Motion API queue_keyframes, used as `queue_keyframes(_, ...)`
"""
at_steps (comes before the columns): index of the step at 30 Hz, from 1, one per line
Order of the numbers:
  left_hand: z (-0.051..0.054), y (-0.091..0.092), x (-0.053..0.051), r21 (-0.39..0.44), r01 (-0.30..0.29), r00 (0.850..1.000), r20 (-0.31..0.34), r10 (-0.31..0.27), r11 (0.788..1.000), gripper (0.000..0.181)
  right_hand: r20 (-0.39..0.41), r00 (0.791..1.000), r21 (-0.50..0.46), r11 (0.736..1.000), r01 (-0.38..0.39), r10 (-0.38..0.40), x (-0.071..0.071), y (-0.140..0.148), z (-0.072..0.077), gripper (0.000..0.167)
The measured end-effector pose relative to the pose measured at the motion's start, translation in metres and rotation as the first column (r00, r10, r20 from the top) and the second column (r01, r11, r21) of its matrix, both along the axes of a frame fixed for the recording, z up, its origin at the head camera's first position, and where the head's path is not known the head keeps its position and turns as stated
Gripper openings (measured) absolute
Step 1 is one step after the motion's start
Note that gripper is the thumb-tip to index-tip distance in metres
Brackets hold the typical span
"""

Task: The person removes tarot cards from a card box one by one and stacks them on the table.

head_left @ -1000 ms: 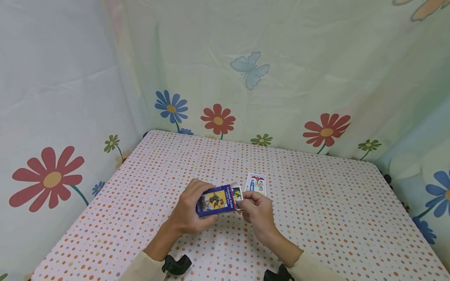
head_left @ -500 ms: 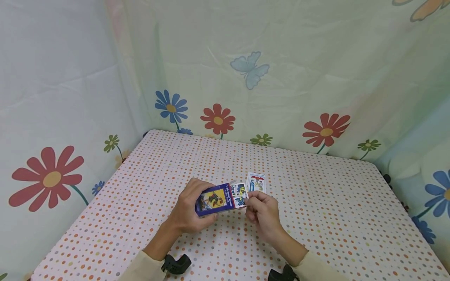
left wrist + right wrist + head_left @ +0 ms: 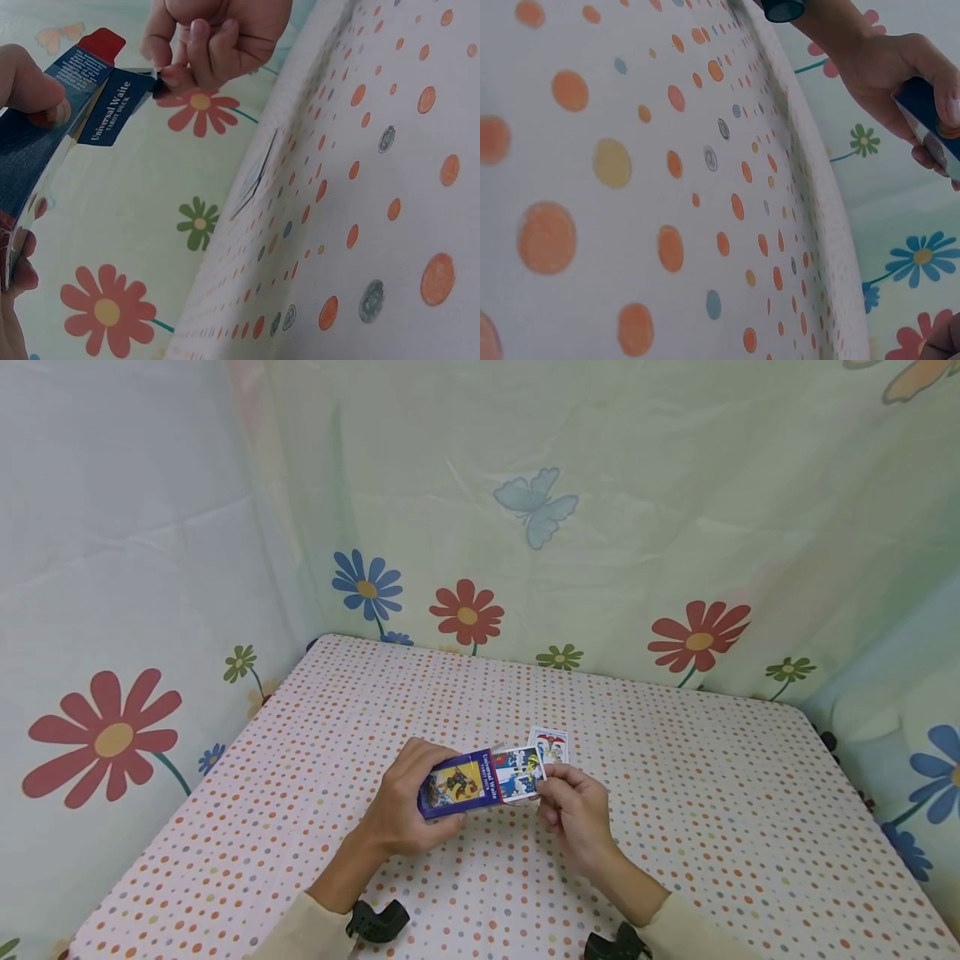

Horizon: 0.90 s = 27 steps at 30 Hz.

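Observation:
My left hand (image 3: pixel 405 806) grips a blue tarot deck box (image 3: pixel 456 787), with its thumb and fingers on opposite sides. The box is held tilted above the table, its mouth facing right. From that mouth sticks out a tarot card (image 3: pixel 517 773), about half of it showing. My right hand (image 3: pixel 581 817) pinches the card's outer end between thumb and fingers. In the left wrist view, the box's flap (image 3: pixel 111 106) stands open and the right hand (image 3: pixel 217 37) is beside it. Behind the right hand, another tarot card (image 3: pixel 552 743) lies face up on the table, partly covered.
A dotted cloth (image 3: pixel 720 810) covers the table. Printed curtains (image 3: pixel 600 560) with flowers and a butterfly hang behind it and at both sides. Each wrist wears a black camera mount, such as the left mount (image 3: pixel 377 922).
My right hand has moved to the right, drawing the card farther out of the box. The left hand and the box have stayed nearly in place.

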<state>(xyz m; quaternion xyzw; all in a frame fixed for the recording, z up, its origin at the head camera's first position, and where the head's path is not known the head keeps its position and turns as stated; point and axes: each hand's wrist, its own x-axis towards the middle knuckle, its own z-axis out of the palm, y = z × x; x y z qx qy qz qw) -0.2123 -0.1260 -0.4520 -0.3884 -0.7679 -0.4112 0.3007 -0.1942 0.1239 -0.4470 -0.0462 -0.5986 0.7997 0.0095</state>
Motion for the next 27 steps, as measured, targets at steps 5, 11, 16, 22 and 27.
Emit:
queue_keyframes(5,0.0,0.0,0.0,-0.005,0.001,1.0,0.008,-0.001,1.0,0.065,0.013,1.0,0.023,1.0,0.016,-0.016,-0.001,0.006,0.0,0.026)
queue_keyframes(11,0.0,0.0,0.001,-0.005,0.003,1.0,0.016,-0.003,1.0,0.066,0.001,1.0,-0.001,1.0,0.019,-0.019,-0.004,0.013,0.001,0.027)
queue_keyframes(16,0.0,-0.001,0.001,-0.002,0.006,1.0,0.018,-0.006,1.0,0.066,0.02,0.999,-0.032,0.999,0.026,-0.026,-0.007,0.019,0.002,0.026)
queue_keyframes(22,0.0,-0.001,0.001,0.004,0.009,1.0,0.019,-0.009,1.0,0.067,0.078,0.996,-0.046,0.998,0.045,-0.041,-0.01,0.025,0.0,0.023)
queue_keyframes(27,0.0,0.0,0.001,0.011,0.007,1.0,0.019,-0.007,1.0,0.068,0.079,0.996,-0.057,0.997,0.05,-0.045,-0.011,0.027,-0.001,0.023)
